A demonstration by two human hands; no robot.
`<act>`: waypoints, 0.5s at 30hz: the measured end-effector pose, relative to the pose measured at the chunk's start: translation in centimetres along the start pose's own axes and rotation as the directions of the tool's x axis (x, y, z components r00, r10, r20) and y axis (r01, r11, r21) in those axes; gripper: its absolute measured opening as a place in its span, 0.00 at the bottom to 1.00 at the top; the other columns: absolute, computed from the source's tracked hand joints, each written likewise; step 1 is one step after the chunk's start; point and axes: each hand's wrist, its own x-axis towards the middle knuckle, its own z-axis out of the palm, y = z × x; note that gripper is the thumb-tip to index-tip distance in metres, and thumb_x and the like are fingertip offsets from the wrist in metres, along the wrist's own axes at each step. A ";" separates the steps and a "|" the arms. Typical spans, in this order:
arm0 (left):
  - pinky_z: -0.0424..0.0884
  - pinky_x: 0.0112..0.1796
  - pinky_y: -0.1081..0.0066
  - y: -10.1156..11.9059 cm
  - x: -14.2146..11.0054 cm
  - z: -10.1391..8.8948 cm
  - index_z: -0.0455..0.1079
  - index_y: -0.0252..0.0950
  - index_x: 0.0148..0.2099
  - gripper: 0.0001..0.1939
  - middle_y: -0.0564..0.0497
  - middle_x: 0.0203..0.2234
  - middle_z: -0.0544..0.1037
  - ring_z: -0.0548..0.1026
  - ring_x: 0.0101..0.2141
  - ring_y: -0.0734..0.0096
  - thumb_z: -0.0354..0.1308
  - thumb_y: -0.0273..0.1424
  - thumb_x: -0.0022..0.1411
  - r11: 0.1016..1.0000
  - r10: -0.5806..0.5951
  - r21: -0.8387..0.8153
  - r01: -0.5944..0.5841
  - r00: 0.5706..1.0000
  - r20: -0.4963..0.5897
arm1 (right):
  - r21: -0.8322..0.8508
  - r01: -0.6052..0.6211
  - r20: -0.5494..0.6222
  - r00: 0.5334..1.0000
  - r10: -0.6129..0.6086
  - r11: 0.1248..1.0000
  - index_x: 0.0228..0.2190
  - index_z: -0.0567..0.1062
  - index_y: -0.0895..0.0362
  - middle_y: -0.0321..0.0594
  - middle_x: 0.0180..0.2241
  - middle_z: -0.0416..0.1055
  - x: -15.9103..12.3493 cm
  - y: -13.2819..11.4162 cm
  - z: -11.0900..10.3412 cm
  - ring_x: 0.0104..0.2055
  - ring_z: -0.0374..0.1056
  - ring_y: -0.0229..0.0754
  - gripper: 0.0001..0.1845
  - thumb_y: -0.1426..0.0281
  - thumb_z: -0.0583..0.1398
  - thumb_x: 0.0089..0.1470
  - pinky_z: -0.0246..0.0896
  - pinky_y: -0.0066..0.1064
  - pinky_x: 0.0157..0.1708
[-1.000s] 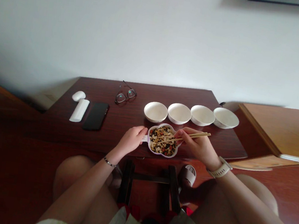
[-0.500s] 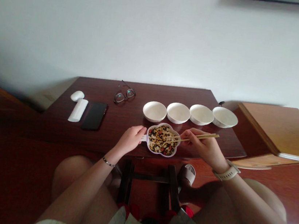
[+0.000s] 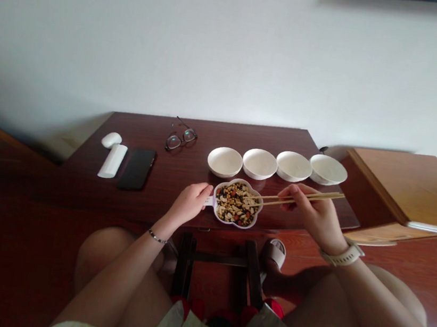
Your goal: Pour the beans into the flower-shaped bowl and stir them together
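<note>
With its fingers closed, my left hand (image 3: 190, 201) grips the short handle of a flower-shaped bowl (image 3: 213, 212) at the table's front edge. Mixed beans, nuts and grains (image 3: 237, 204) fill the bowl: yellow, black, red and pale pieces. My right hand (image 3: 312, 213) is closed on a pair of wooden chopsticks (image 3: 272, 199), whose tips are in the mix on the bowl's right side. Whether a piece is pinched between the tips is too small to tell. Behind the bowl, a row of several white bowls (image 3: 224, 162) runs to the right.
On the dark table (image 3: 184, 175) lie a pair of glasses (image 3: 181, 140), a black phone (image 3: 136, 169), a white case (image 3: 113, 161) and a rounded white object (image 3: 111, 140). A wooden cabinet (image 3: 421, 185) stands at the right. The wall is just behind the table.
My right hand has moved to the right and slightly back from the flower-shaped bowl, drawing the chopsticks partly out, their tips still at the mix. My left hand stays on the handle.
</note>
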 end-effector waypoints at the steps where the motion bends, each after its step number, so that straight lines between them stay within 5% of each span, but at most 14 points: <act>1: 0.62 0.31 0.66 0.0 0.0 0.0 0.69 0.40 0.33 0.23 0.54 0.21 0.74 0.74 0.23 0.64 0.49 0.46 0.79 1.000 0.000 0.002 0.000 1.000 0.000 | -0.009 0.002 -0.019 1.000 -0.002 1.000 0.35 0.84 0.54 0.43 0.32 0.81 0.0 0.0 -0.3 0.30 0.75 0.43 0.24 0.47 0.62 0.70 0.73 0.33 0.30; 8: 0.61 0.30 0.66 -0.1 0.0 0.0 0.69 0.41 0.33 0.23 0.54 0.20 0.73 0.74 0.24 0.63 0.49 0.47 0.79 1.000 0.003 0.021 -0.003 1.000 0.000 | -0.169 0.023 -0.110 0.993 -0.042 0.985 0.35 0.85 0.54 0.42 0.27 0.79 0.1 0.0 -1.6 0.28 0.73 0.43 0.27 0.47 0.59 0.72 0.68 0.34 0.28; 15: 0.61 0.30 0.66 0.2 -0.1 0.0 0.68 0.40 0.33 0.23 0.55 0.20 0.73 0.73 0.23 0.64 0.48 0.47 0.79 1.000 -0.012 0.021 0.012 1.000 -0.002 | -0.211 0.011 -0.049 0.999 -0.022 0.978 0.32 0.83 0.55 0.40 0.26 0.78 0.3 -0.2 -0.3 0.27 0.72 0.41 0.29 0.45 0.58 0.72 0.65 0.32 0.28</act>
